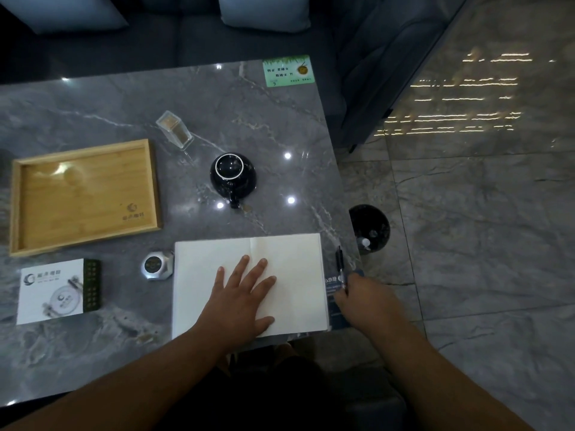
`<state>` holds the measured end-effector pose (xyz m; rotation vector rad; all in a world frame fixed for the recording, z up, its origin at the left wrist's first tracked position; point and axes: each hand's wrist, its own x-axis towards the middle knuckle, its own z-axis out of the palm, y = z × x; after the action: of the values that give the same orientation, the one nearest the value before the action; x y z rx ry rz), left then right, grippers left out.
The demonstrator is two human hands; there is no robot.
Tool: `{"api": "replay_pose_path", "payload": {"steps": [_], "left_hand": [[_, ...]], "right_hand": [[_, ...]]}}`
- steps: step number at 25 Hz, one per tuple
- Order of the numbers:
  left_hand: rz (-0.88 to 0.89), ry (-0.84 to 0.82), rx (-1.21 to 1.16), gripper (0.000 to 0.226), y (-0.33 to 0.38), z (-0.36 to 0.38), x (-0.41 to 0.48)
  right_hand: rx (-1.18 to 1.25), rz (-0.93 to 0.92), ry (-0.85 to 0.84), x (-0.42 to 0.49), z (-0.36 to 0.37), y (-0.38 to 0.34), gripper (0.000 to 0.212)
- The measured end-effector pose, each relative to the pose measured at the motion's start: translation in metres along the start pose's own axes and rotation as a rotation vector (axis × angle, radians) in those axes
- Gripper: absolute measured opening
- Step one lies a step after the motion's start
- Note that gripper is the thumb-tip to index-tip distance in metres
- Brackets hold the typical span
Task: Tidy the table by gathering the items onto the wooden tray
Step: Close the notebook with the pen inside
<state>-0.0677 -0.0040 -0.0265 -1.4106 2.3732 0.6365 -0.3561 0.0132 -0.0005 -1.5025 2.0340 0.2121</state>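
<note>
An empty wooden tray lies at the table's left. An open white notebook lies near the front edge, and my left hand rests flat on its pages with fingers spread. My right hand is at the notebook's right edge, fingers closed around a dark pen that points away from me. A black cup stands upside down mid-table. A clear toothpick holder stands behind it. A small silver tin and a white-and-green box sit left of the notebook.
The grey marble table ends at a right edge close to my right hand. A green card is stuck at the far right corner. A black bin stands on the tiled floor. A dark sofa with cushions runs behind the table.
</note>
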Motion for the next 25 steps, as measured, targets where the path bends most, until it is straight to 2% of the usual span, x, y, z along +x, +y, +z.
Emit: {"api": "replay_pose_path", "payload": {"steps": [6,8,10,12,14,17,21,25], "left_hand": [[-0.031,-0.041,-0.071,0.087,-0.022,-0.009,-0.025],[-0.093,-0.054,-0.050,0.083,-0.031,-0.012,-0.037],[-0.185,-0.013,-0.085,0.082,-0.040,-0.012,-0.049],[-0.285,0.045,-0.134,0.083,-0.046,-0.011,-0.061],[-0.395,0.079,-0.178,0.085,-0.049,-0.011,-0.068],[-0.582,0.107,-0.286,0.093,-0.050,-0.011,-0.071],[-0.904,0.168,-0.622,0.093,-0.057,-0.013,-0.065],[-1.016,0.132,-0.745,0.081,-0.067,-0.017,-0.056]], "right_hand": [[0.008,0.020,-0.005,-0.017,-0.012,0.001,0.018],[-0.019,-0.054,0.076,-0.025,-0.016,-0.008,0.015],[-0.074,-0.230,0.160,-0.032,-0.018,-0.026,0.012],[-0.126,-0.415,0.168,-0.039,-0.016,-0.049,0.032],[-0.154,-0.514,0.131,-0.041,-0.008,-0.070,0.051],[-0.211,-0.528,0.050,-0.040,0.004,-0.089,0.069],[-0.281,-0.463,-0.104,-0.032,0.017,-0.096,0.078],[-0.287,-0.411,-0.176,-0.033,0.023,-0.096,0.079]]}}
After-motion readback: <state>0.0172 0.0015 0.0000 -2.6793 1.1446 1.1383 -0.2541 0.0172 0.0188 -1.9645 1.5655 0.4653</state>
